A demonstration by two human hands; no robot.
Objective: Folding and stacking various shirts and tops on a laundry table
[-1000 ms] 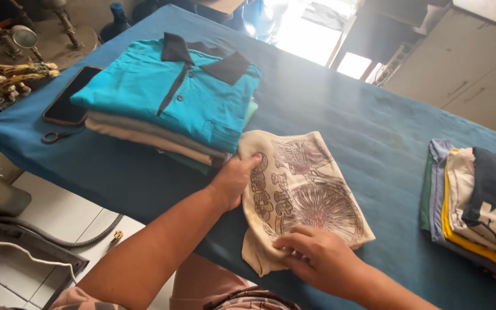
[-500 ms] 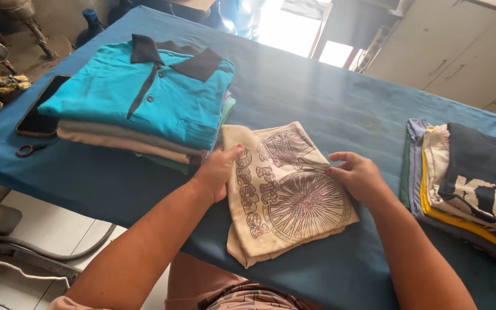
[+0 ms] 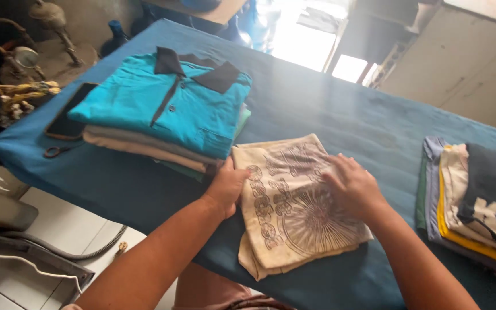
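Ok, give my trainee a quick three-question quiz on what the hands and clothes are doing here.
1. True or false: both hands rest on the cream printed shirt.
2. Which garment tops the stack beside the left hand? A) teal collared shirt B) red towel C) white socks
3. Which hand lies flat on the shirt's print?

Key: 1 true. 2 A, the teal collared shirt. 3 the right hand; the left presses the shirt's edge. A second pile sits apart on the blue table.
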